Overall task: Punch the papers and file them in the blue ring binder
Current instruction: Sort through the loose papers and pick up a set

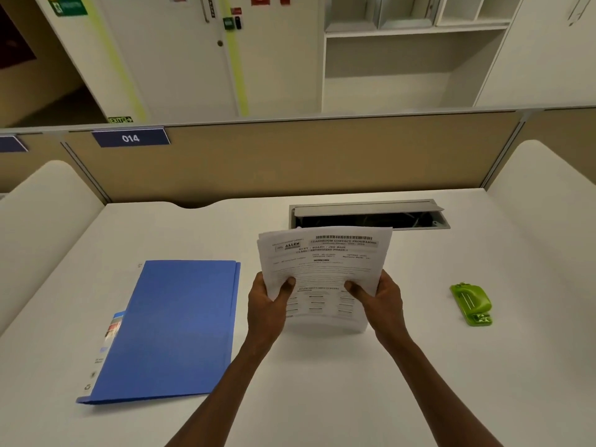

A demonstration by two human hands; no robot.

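The blue ring binder (171,327) lies shut on the desk (322,382), long side pointing away. The left hand (267,304) and right hand (380,301) pinch the papers (325,269) upright (printed side facing us). The green punch (471,304) sits right.

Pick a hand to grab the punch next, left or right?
Right. The green punch lies on the desk beyond the right hand; the left hand, nearer the blue binder, can likely hold the papers.
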